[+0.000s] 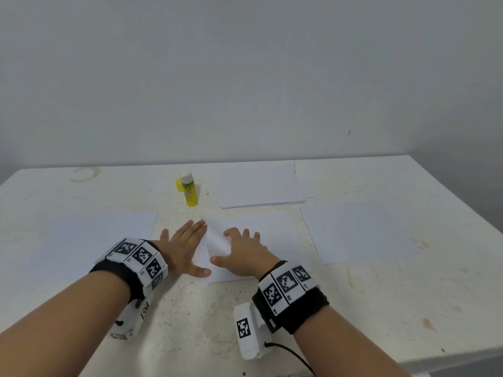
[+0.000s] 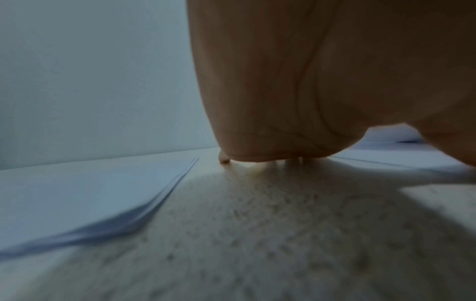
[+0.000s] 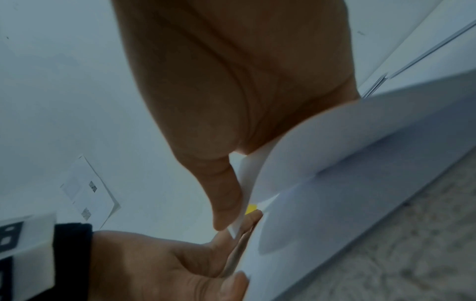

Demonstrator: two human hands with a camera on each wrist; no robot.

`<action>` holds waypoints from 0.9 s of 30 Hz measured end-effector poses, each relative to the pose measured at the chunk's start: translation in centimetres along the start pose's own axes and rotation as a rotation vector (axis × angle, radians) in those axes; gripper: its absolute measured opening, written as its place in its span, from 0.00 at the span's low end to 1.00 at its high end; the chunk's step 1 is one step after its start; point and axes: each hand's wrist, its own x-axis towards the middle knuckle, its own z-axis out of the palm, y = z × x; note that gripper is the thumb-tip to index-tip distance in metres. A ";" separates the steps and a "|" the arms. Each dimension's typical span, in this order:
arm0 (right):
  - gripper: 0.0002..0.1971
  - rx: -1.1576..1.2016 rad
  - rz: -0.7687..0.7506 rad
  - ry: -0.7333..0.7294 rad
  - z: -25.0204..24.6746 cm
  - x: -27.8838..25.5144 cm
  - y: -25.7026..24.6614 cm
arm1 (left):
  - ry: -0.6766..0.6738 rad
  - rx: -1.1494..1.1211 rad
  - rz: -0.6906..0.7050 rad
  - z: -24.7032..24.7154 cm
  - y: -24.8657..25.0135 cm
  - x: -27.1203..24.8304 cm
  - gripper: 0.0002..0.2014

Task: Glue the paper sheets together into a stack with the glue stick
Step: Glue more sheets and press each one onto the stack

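Pressing flat on the middle sheet (image 1: 261,240), the left hand (image 1: 185,248) lies with fingers straight and spread over that paper's left edge, thumb stretched toward 3 o'clock near the sheet's near corner; it grips nothing. Just beside it, at 3 o'clock, the right hand (image 1: 242,254) has its fingers bent at the knuckles, tips down on the paper, and the right wrist view shows its thumb (image 3: 226,195) against the lifted left edge of a top sheet (image 3: 335,152), which bows up in a soft curve over the paper below; how firmly the hand has hold of that edge I cannot tell

All the paper is plain white and unmarked. A neat stack of sheets (image 1: 261,186) sits at 12 o'clock from the hands, its layered edges showing thin grey lines. Another sheet (image 1: 89,240) lies at 9 o'clock, and one more paper (image 1: 362,232) at 3 o'clock, partly overlapped by a second. The glue stick (image 1: 189,190) stands upright at 11 o'clock, just left of the far stack: yellow body, green band, white top, with its yellow cap (image 1: 178,185) touching behind it. Everything rests on a scuffed cream table (image 1: 381,295)
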 end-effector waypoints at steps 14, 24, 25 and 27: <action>0.41 -0.112 -0.032 -0.085 0.6 2.1 1.0 | -0.044 -0.040 0.000 -0.4 -1.0 -0.7 0.88; 0.44 -0.152 -0.017 -0.062 0.9 1.9 0.6 | -0.030 -0.005 -0.001 0.0 -1.1 -0.6 0.87; 0.43 -0.152 -0.013 -0.064 0.8 1.7 0.5 | -0.028 -0.004 -0.001 0.1 -1.1 -0.6 0.87; 0.43 -0.156 -0.001 -0.071 0.5 1.0 0.1 | -0.025 -0.003 -0.002 0.1 -1.1 -0.6 0.87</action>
